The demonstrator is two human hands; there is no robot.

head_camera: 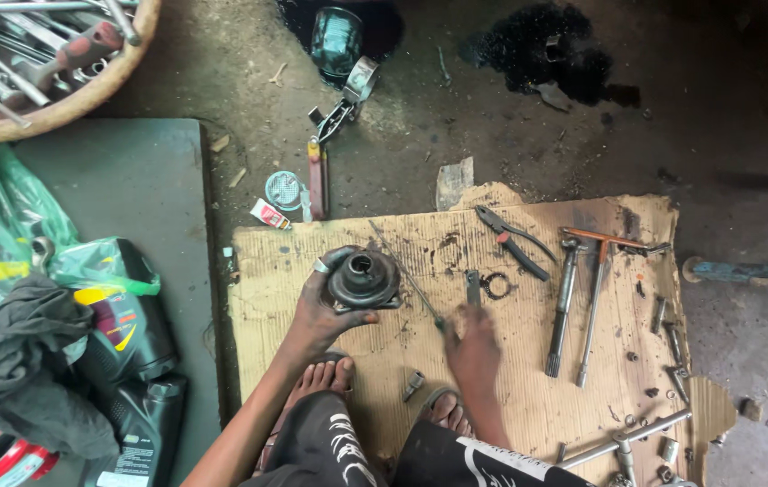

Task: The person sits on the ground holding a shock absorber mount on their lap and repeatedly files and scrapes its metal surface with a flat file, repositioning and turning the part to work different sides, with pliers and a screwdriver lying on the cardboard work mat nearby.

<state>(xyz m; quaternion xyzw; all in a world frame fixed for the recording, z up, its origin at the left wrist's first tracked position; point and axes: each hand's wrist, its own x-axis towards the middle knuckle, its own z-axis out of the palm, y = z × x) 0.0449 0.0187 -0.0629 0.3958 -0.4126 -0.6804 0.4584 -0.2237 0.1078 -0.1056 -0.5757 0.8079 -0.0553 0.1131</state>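
Note:
My left hand (319, 311) grips a dark, greasy round metal part (363, 279) with a hollow centre, held just above a sheet of cardboard (528, 379). My right hand (472, 347) holds the handle end of a thin screwdriver-like rod (402, 269) that slants up-left toward the round part. A small metal ring (496, 286) and a short metal piece (472, 285) lie on the cardboard just above my right hand. My feet in sandals rest on the cardboard's near edge.
Pliers (515, 240), a long shaft (561, 311), a hammer (602, 271) and several small bolts lie on the cardboard's right side. A basket of tools (41, 63) sits top left. Oil bottles (127, 343), rags and plastic bags crowd the left. Dark oil stains (537, 50) mark the floor.

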